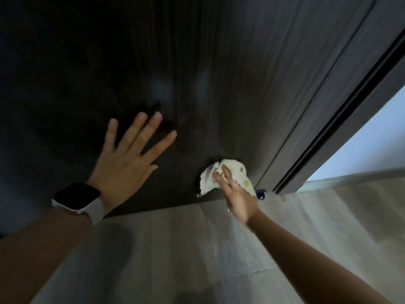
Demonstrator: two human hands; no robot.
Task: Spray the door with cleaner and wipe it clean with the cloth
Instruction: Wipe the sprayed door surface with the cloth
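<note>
Pressed cloth [228,174] with flat right hand [237,199] low on dark door [197,62]; laid left hand [127,159] beside, fingers spread, gripping nothing.

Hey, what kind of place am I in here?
Probably a room or hallway indoors: a dark wood-grain door in its frame, pale wood-look floor, and a small doorstop at the door's foot.

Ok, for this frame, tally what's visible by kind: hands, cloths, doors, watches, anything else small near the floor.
Hands: 2, left hand flat on the door, right hand pressing the cloth
Cloths: 1, white cloth
Doors: 1, dark door
Watches: 1, watch
Blue door stoppers: 1, stopper
Total: 6
</note>
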